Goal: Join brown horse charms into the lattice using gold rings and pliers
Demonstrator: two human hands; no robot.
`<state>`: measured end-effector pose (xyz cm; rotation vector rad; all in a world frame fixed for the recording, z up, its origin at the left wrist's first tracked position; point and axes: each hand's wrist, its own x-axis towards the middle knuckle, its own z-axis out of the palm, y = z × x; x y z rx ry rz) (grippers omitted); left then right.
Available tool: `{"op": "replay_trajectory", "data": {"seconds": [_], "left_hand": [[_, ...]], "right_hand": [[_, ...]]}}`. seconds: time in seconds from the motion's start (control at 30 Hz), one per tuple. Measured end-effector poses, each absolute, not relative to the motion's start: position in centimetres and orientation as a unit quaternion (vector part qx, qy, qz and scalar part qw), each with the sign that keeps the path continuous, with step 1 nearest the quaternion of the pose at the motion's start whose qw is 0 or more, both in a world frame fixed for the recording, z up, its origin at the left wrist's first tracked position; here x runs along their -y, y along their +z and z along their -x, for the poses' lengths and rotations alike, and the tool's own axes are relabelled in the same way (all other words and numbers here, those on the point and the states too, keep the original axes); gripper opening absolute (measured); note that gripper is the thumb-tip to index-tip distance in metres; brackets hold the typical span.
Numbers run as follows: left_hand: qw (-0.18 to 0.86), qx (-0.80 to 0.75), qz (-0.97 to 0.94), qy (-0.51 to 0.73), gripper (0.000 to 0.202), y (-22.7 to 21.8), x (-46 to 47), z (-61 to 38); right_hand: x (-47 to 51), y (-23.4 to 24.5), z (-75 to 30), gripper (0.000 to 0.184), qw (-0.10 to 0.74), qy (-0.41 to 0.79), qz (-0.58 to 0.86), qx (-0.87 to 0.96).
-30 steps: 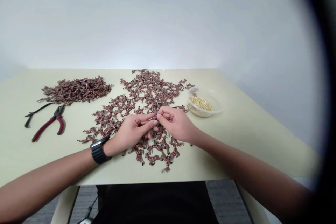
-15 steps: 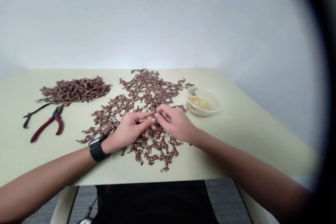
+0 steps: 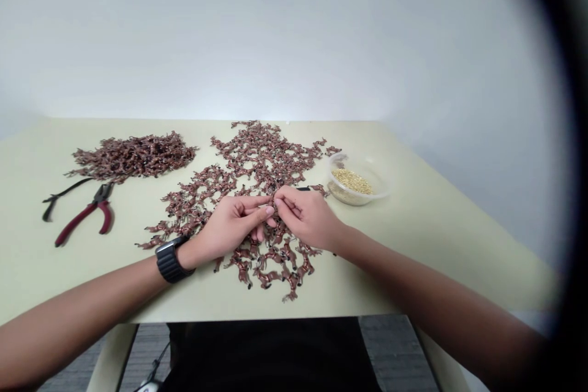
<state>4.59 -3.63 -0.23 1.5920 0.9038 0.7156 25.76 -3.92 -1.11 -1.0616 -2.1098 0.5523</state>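
Observation:
My left hand (image 3: 234,220), with a black watch (image 3: 171,260) on its wrist, pinches a small brown deer figurine (image 3: 271,201) between thumb and forefinger. Most of that figurine is hidden by the fingers. My right hand (image 3: 307,214) meets it from the other side, thumb and forefinger closed at the figurine; whatever they grip is too small to make out. Under and around both hands lie many like brown deer figurines (image 3: 266,277), spread loosely over the table. Right of the hands stands a clear plastic bowl (image 3: 381,184) with tiny gold pieces (image 3: 353,181) in it.
A dense heap of brown figurines (image 3: 135,156) lies at the back left. In front of it are red-handled pliers (image 3: 98,205) and a thin black tool (image 3: 51,203). The pale yellow table (image 3: 441,233) ends close to my body and meets a white wall behind.
The whole view has shifted very slightly. Both hands stay together in the same pinch, with the right fingers moved a little at the figurine.

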Motion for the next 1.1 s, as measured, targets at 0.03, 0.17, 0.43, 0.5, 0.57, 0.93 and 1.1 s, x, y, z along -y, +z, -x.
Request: {"op": "replay_trajectory", "data": {"seconds": [0.03,0.17,0.43,0.5,0.57,0.93,1.1], "left_hand": [[0.548,-0.386,-0.678,0.302,0.038,-0.2,3.7,-4.6],[0.495,-0.404,-0.707,0.302,0.044,-0.6,3.7,-4.4],[0.305,-0.404,-0.794,0.337,0.039,-1.0,3.4,-4.1],[0.324,-0.407,-0.774,0.362,0.036,-0.7,3.0,-3.9],[0.339,-0.414,-0.755,0.38,0.03,-0.5,2.4,-3.5],[0.428,-0.418,-0.691,0.406,0.029,-0.6,0.3,-2.8],[0.465,-0.393,-0.685,0.4,0.033,0.2,0.9,-3.2]], "right_hand": [[3.9,-1.1,-25.8,0.017,0.35,0.216,0.412,0.813],[4.1,-1.1,-25.6,0.02,0.354,0.238,0.433,0.794],[3.8,-0.6,-25.7,0.026,0.344,0.389,0.454,0.724],[3.4,0.0,-26.5,0.027,0.367,0.374,0.468,0.712],[3.0,0.6,-27.4,0.025,0.378,0.288,0.49,0.731],[3.2,-1.1,-27.5,0.035,0.078,0.041,0.535,0.841],[2.9,0.9,-28.7,0.036,0.228,-0.002,0.555,0.8]]}}
